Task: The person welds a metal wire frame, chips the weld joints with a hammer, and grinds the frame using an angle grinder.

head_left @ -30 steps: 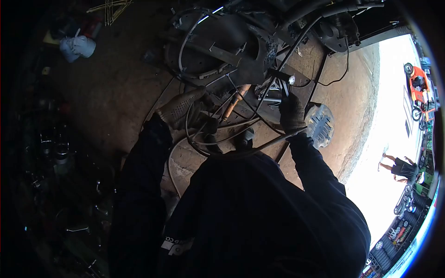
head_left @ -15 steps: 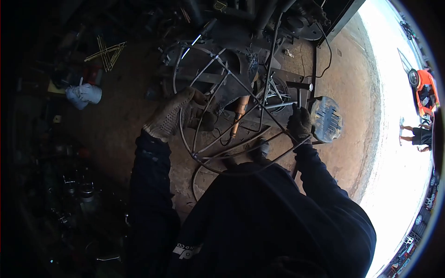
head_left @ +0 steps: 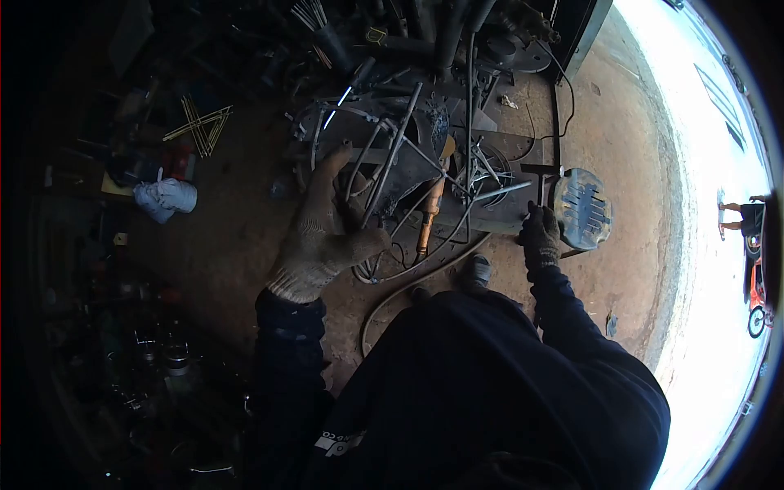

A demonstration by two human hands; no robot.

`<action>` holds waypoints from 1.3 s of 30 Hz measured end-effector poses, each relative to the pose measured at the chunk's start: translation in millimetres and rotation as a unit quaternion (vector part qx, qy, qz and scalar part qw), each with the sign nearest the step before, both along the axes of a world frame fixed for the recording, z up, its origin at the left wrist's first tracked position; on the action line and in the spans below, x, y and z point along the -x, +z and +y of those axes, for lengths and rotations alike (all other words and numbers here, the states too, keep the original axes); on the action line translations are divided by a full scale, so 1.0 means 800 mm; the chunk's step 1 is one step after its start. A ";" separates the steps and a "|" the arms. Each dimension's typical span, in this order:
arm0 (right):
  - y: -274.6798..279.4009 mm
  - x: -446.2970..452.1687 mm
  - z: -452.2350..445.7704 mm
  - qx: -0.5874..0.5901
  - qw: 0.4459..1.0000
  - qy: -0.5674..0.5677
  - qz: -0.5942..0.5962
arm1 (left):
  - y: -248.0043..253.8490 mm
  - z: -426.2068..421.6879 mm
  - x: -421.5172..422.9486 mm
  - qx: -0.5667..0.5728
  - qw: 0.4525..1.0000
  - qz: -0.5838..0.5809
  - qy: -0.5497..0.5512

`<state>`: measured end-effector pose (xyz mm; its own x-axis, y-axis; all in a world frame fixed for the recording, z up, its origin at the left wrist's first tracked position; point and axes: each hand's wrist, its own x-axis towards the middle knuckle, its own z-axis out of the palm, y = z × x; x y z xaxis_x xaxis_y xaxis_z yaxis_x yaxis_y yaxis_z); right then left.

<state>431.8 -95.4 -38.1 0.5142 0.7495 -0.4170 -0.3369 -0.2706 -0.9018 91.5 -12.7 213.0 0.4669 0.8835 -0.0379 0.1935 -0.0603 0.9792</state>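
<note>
My left hand [head_left: 318, 233], in a worn knitted glove, is raised beside a frame of welded metal rods [head_left: 398, 147]. Its thumb and fingers are spread apart, and the frame's near rods pass just behind them; any contact is hard to make out. The frame stands tilted over the dark metal work surface [head_left: 400, 173]. In my gloved right hand [head_left: 540, 235] is a hammer [head_left: 540, 189], gripped by its handle with the head pointing away from me. Right of the hammer is a round slotted metal plate [head_left: 582, 210]. An orange corded tool [head_left: 432, 214] lies between my hands.
A hose [head_left: 400, 291] curves over the floor near my feet. Thin yellowish rods [head_left: 198, 126] and a white cloth bundle [head_left: 166, 198] lie at left. Dark pipes and metal parts crowd the back. A person [head_left: 741, 219] stands outside at far right.
The rod frame has turned and moved away from me, leaving my right forearm. My left hand has come up with its fingers spread. My right hand still holds the hammer.
</note>
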 end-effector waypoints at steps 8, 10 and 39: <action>0.011 0.003 0.004 0.002 1.000 -0.016 -0.003 | 0.037 -0.067 -0.042 -0.265 0.938 0.214 0.058; 0.003 0.005 0.008 0.012 1.000 -0.006 -0.006 | 0.042 -0.080 -0.055 -0.338 0.903 0.255 0.076; -0.093 -0.005 0.047 -0.108 0.814 0.438 -0.366 | -0.210 -0.176 -0.059 -0.068 0.771 0.464 0.431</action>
